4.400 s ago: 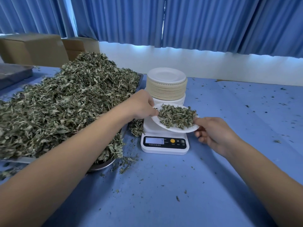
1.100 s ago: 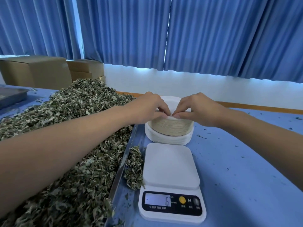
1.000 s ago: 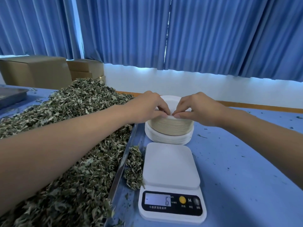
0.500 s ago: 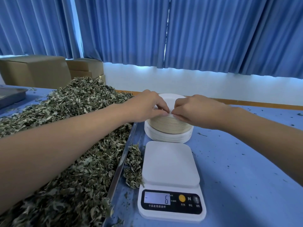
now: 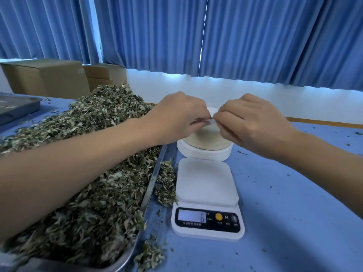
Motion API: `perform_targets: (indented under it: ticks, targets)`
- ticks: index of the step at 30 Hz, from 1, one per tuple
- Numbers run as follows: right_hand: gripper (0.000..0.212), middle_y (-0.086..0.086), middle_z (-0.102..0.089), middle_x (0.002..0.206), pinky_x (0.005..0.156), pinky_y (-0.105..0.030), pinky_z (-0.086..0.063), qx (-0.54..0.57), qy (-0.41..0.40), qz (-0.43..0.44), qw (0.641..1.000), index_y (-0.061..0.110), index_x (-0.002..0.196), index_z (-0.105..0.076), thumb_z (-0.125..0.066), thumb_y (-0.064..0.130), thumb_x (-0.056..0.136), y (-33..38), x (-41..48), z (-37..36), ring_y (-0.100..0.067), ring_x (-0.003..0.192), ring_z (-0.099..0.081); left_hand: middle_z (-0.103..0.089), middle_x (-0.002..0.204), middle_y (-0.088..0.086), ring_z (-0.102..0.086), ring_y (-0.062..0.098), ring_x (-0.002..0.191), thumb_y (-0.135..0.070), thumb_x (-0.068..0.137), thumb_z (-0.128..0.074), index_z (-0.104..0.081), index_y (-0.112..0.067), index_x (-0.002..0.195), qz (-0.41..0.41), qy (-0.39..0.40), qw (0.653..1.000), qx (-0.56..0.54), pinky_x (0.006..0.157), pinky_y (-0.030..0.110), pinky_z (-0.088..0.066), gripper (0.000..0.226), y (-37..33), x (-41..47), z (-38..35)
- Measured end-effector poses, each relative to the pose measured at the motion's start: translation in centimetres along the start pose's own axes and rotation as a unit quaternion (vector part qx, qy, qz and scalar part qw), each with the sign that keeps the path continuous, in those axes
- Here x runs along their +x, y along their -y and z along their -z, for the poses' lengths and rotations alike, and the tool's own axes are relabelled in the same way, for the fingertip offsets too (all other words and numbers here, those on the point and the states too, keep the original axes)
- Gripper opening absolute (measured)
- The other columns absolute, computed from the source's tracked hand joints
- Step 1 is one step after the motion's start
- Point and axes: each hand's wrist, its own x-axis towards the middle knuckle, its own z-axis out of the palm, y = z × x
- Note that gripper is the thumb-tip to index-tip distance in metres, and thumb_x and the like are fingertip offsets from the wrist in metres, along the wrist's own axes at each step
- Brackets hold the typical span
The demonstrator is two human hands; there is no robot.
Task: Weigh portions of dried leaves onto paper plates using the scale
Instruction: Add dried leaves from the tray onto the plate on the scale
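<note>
— Stack of paper plates (image 5: 206, 143)?
— On the blue table (image 5: 294, 213), just behind the scale (image 5: 206, 185). Touching its far edge or only very near: cannot tell.
— Top plate (image 5: 213, 112)?
— Pinched at the near rim from both sides. Left hand (image 5: 176, 116) curled, fingertips closed on the rim. Right hand (image 5: 253, 122) likewise, thumb and forefinger nipped onto the same rim. Fingertips of the two almost meeting above the stack, a little blurred there.
— And the scale?
— White, with a square platform facing up. Display (image 5: 192, 216) at the near edge reading 6, an orange button (image 5: 218, 216) just to its right.
— Dried leaves (image 5: 88, 154)?
— Heaped high in a metal tray (image 5: 152, 179) left of scale and plates, beneath the left forearm. A small clump (image 5: 166, 188) outside the tray's rim, lying on the table right up against the scale's left side. Another loose tuft (image 5: 151, 254) by the tray's near corner. Crumbs scattered over the table to the right.
— Farther out?
— Second tray (image 5: 17, 105) at the far left. Cardboard boxes (image 5: 45, 79) behind the heap. Blue curtains (image 5: 255, 36) across the back, above a white wall.
</note>
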Motion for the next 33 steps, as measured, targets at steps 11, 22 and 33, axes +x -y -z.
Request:
perform_targets:
  ticks: [11,22,33]
  targets:
    - [0.022,-0.005,-0.074,0.090,0.063,-0.034,-0.054,0.194,0.042,-0.033,0.980,0.008,0.104,-0.080,-0.064,0.020,0.097,11.0,-8.4,1.4,-0.026,0.074,-0.069,-0.062,0.122,-0.013,-0.059,0.012,0.111,-0.045,0.107,-0.038,-0.066,-0.028,0.120,-0.052,0.286,0.956,0.027,0.088,0.038,-0.047,0.035,-7.7,-8.2,-0.5]
    - [0.049,0.008,-0.069,0.072,0.065,-0.011,-0.041,0.283,-0.061,-0.467,0.835,0.018,0.071,-0.067,-0.043,0.043,0.105,9.3,-11.2,0.0,-0.008,0.074,-0.063,-0.060,0.133,0.001,-0.056,0.026,0.121,-0.022,0.093,-0.049,-0.065,-0.027,0.125,0.299,0.201,0.933,0.019,0.103,0.053,-0.045,0.035,-1.3,-9.0,-0.2]
    - [0.045,0.004,-0.067,0.057,0.057,-0.026,-0.040,0.279,0.135,-0.623,0.718,0.014,0.060,-0.066,-0.059,0.028,0.102,5.0,-15.2,-4.2,0.001,0.056,-0.061,-0.042,0.145,0.013,-0.040,0.041,0.133,-0.037,0.094,-0.062,-0.040,-0.033,0.146,0.445,0.369,0.809,0.109,0.099,0.055,-0.043,0.056,1.3,-9.5,-2.7]
